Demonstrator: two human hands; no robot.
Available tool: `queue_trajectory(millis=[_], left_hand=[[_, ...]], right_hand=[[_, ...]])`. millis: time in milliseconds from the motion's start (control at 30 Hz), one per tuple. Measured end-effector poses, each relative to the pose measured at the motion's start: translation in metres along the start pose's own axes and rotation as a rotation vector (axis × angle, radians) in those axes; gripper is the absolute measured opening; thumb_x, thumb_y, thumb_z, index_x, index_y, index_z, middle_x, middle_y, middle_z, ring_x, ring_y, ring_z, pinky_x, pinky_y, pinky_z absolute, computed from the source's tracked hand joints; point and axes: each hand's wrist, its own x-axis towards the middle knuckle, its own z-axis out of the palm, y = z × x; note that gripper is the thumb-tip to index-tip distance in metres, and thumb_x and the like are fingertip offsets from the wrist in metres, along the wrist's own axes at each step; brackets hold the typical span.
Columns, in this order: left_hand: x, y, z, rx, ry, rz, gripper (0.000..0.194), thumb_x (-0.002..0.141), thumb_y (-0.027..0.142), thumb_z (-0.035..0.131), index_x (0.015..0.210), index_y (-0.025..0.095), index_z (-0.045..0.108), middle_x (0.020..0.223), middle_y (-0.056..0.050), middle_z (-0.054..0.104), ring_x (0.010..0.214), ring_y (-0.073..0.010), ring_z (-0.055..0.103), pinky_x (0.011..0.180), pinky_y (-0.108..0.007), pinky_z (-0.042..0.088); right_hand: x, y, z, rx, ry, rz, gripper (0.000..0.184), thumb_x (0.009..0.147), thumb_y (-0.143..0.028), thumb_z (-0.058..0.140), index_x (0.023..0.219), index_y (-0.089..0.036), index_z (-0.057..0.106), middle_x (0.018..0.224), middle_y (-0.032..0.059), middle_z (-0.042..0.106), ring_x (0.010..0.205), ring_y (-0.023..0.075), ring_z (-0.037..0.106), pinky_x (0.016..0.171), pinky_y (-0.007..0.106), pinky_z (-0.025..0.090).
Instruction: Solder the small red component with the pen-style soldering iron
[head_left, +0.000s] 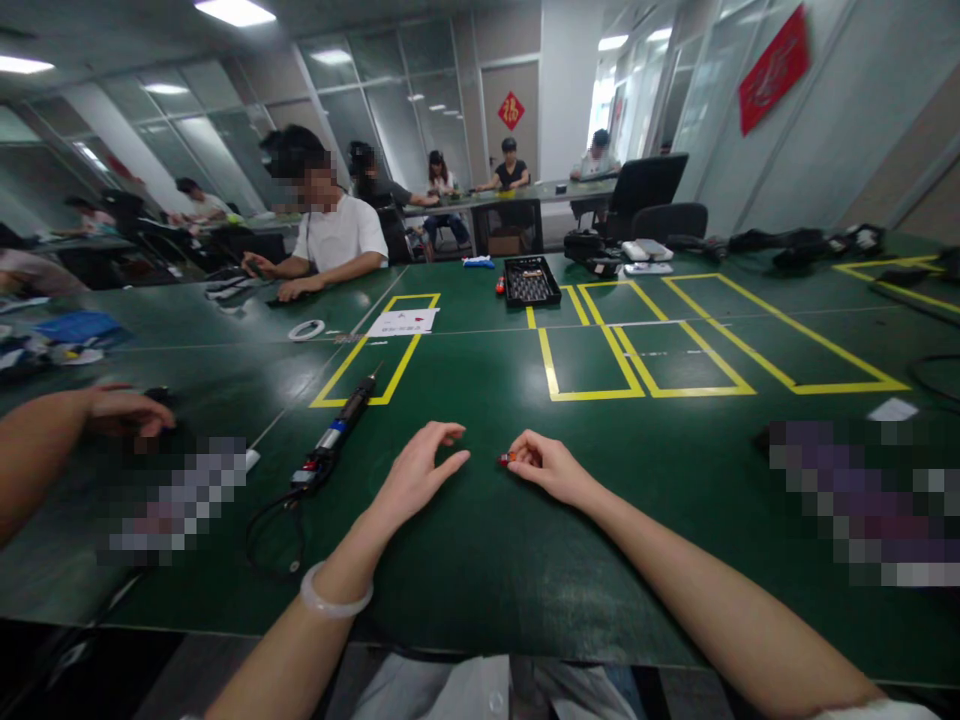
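Over the green table [480,560], my right hand [546,464] pinches a small red and orange piece [505,460], mostly covered by the fingers, so its kind does not show. To its left is my left hand [426,462], fingers apart and nothing held; a pale bangle [336,592] circles that wrist. Left of this hand lies a black electric screwdriver [337,432] with a blue and white band, its tip pointing away from me and a cable looping from its near end.
A black tray [531,282] of small parts stands at the back, a red item [500,286] beside it. Yellow tape outlines [596,396] mark the tabletop. A printed sheet [403,322] and tape roll [306,329] lie left. Another person's hand [131,412] is at far left.
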Motion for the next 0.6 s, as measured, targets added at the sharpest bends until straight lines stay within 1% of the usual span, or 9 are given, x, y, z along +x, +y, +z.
queue_trajectory(millis=[100, 167, 233, 267, 333, 367, 433, 500, 600], left_hand=[[-0.016, -0.053, -0.039, 0.269, 0.070, -0.130, 0.061, 0.083, 0.054, 0.049, 0.133, 0.020, 0.044, 0.131, -0.011, 0.050, 0.120, -0.0264, 0.049, 0.100, -0.041, 0.040], [-0.032, -0.094, -0.064, 0.437, 0.071, -0.291, 0.078, 0.077, 0.060, 0.050, 0.139, 0.013, 0.038, 0.138, -0.017, 0.043, 0.126, -0.0326, 0.043, 0.103, -0.046, 0.036], [-0.048, -0.133, -0.085, 0.535, 0.020, -0.482, 0.092, 0.072, 0.066, 0.051, 0.142, 0.010, 0.032, 0.142, -0.022, 0.038, 0.126, -0.0383, 0.042, 0.099, -0.050, 0.038], [-0.055, -0.148, -0.093, 0.540, -0.022, -0.534, 0.095, 0.070, 0.066, 0.051, 0.142, 0.007, 0.032, 0.141, -0.024, 0.039, 0.126, -0.0392, 0.043, 0.099, -0.050, 0.039], [-0.066, -0.170, -0.103, 0.504, -0.102, -0.571, 0.092, 0.070, 0.063, 0.052, 0.140, 0.005, 0.035, 0.138, -0.024, 0.044, 0.124, -0.0377, 0.046, 0.099, -0.048, 0.040], [-0.068, -0.176, -0.105, 0.480, -0.124, -0.561, 0.088, 0.070, 0.060, 0.052, 0.138, 0.006, 0.038, 0.136, -0.023, 0.047, 0.122, -0.0362, 0.049, 0.099, -0.046, 0.040], [-0.070, -0.179, -0.105, 0.452, -0.127, -0.516, 0.081, 0.070, 0.056, 0.054, 0.134, 0.009, 0.044, 0.132, -0.019, 0.052, 0.119, -0.0333, 0.052, 0.099, -0.042, 0.041], [-0.067, -0.172, -0.101, 0.457, -0.101, -0.476, 0.076, 0.069, 0.054, 0.055, 0.131, 0.012, 0.048, 0.130, -0.017, 0.054, 0.118, -0.0315, 0.054, 0.099, -0.040, 0.042], [-0.058, -0.151, -0.091, 0.486, -0.093, -0.478, 0.071, 0.071, 0.055, 0.055, 0.129, 0.014, 0.050, 0.130, -0.016, 0.054, 0.113, -0.0307, 0.057, 0.095, -0.038, 0.045]], right_hand=[[0.000, -0.001, 0.001, -0.013, -0.016, -0.003, 0.016, 0.082, -0.030, 0.063, 0.088, -0.016, 0.056, 0.070, -0.0024, 0.056, 0.061, 0.0103, 0.050, 0.058, 0.022, 0.041], [0.000, -0.001, 0.002, -0.027, -0.030, -0.010, 0.015, 0.082, -0.029, 0.063, 0.087, -0.016, 0.057, 0.070, -0.0022, 0.056, 0.061, 0.0104, 0.050, 0.058, 0.022, 0.040], [0.000, 0.000, 0.002, -0.042, -0.034, -0.015, 0.015, 0.082, -0.028, 0.063, 0.087, -0.016, 0.057, 0.070, -0.0020, 0.057, 0.062, 0.0105, 0.051, 0.059, 0.022, 0.040], [0.001, 0.000, 0.003, -0.048, -0.036, -0.017, 0.015, 0.082, -0.028, 0.063, 0.087, -0.016, 0.057, 0.071, -0.0020, 0.057, 0.062, 0.0106, 0.051, 0.059, 0.022, 0.040], [0.000, 0.001, 0.003, -0.057, -0.040, -0.019, 0.014, 0.083, -0.028, 0.063, 0.088, -0.016, 0.057, 0.070, -0.0020, 0.057, 0.062, 0.0108, 0.051, 0.059, 0.022, 0.040], [0.000, 0.001, 0.003, -0.059, -0.043, -0.019, 0.014, 0.083, -0.028, 0.062, 0.088, -0.016, 0.057, 0.070, -0.0020, 0.057, 0.062, 0.0108, 0.051, 0.059, 0.022, 0.040], [0.000, 0.001, 0.003, -0.060, -0.050, -0.017, 0.013, 0.082, -0.027, 0.063, 0.087, -0.016, 0.057, 0.070, -0.0020, 0.057, 0.062, 0.0109, 0.051, 0.059, 0.022, 0.040], [0.000, 0.000, 0.003, -0.057, -0.055, -0.015, 0.013, 0.082, -0.027, 0.063, 0.087, -0.016, 0.057, 0.070, -0.0019, 0.057, 0.062, 0.0109, 0.051, 0.059, 0.023, 0.040], [-0.001, 0.000, 0.003, -0.052, -0.060, -0.011, 0.013, 0.082, -0.026, 0.063, 0.087, -0.016, 0.057, 0.070, -0.0022, 0.056, 0.062, 0.0108, 0.051, 0.059, 0.022, 0.040]])
